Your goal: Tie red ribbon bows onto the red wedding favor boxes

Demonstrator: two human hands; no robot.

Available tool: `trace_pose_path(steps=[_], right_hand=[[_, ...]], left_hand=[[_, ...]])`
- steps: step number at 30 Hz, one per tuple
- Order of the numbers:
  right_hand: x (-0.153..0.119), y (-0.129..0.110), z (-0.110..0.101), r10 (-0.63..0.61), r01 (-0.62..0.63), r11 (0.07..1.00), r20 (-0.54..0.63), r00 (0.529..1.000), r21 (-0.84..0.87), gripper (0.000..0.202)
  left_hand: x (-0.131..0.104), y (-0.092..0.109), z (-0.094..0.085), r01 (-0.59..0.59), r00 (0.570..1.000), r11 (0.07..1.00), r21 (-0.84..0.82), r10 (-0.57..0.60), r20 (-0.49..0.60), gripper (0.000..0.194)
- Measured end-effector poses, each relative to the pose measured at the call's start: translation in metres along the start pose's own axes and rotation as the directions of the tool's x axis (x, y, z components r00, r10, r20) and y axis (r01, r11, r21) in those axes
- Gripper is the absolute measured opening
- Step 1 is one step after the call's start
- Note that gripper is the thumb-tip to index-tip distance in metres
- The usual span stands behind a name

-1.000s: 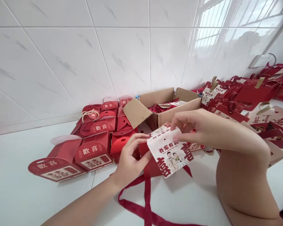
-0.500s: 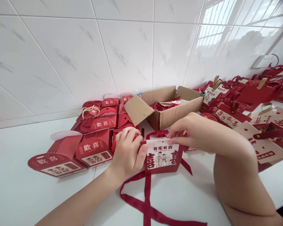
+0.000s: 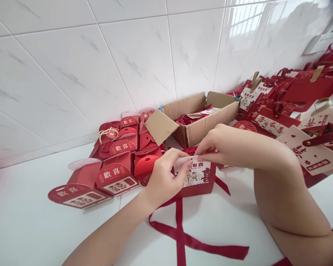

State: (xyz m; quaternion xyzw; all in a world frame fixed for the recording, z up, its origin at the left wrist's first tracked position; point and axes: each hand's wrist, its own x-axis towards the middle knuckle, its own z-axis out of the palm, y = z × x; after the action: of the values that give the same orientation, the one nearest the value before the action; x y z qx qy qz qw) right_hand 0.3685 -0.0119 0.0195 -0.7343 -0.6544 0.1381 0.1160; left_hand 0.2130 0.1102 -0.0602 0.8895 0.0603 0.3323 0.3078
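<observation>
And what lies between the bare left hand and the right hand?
The upper edge of a white, red-printed paper panel lies between left hand and right hand, in the head view.

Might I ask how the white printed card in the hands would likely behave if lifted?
The card would probably keep its shape, since its front looks flat. Its edges look thin, so it is likely light and might crease under hard pinching.

Before me on the table (image 3: 30,229) stands a gift box (image 3: 199,181), a ribbon (image 3: 180,253) on its near side, other boxes (image 3: 112,173) left, gift bags (image 3: 305,90) right, a carton (image 3: 208,128) behind, the wall (image 3: 144,62) farthest.
</observation>
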Motion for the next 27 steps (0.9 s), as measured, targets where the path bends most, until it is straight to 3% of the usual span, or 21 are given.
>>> trace_pose_path(steps=[13, 19, 27], right_hand=[[-0.003, 0.008, -0.008, -0.075, 0.074, 0.997, 0.033, 0.997, 0.032, 0.021], [-0.005, 0.016, -0.006, 0.048, -0.049, 0.999, 0.080, 0.996, 0.015, 0.023], [-0.005, 0.014, -0.009, 0.035, -0.035, 0.999, 0.073, 0.997, -0.002, 0.017]], left_hand=[[-0.001, -0.002, 0.004, 0.036, 0.998, 0.992, -0.119, -0.042, -0.050, 0.008], [0.001, -0.001, 0.004, 0.045, 0.996, 0.993, -0.106, -0.052, -0.067, 0.007], [-0.001, -0.001, 0.005, 0.127, 0.988, 0.985, -0.115, -0.137, -0.078, 0.010]])
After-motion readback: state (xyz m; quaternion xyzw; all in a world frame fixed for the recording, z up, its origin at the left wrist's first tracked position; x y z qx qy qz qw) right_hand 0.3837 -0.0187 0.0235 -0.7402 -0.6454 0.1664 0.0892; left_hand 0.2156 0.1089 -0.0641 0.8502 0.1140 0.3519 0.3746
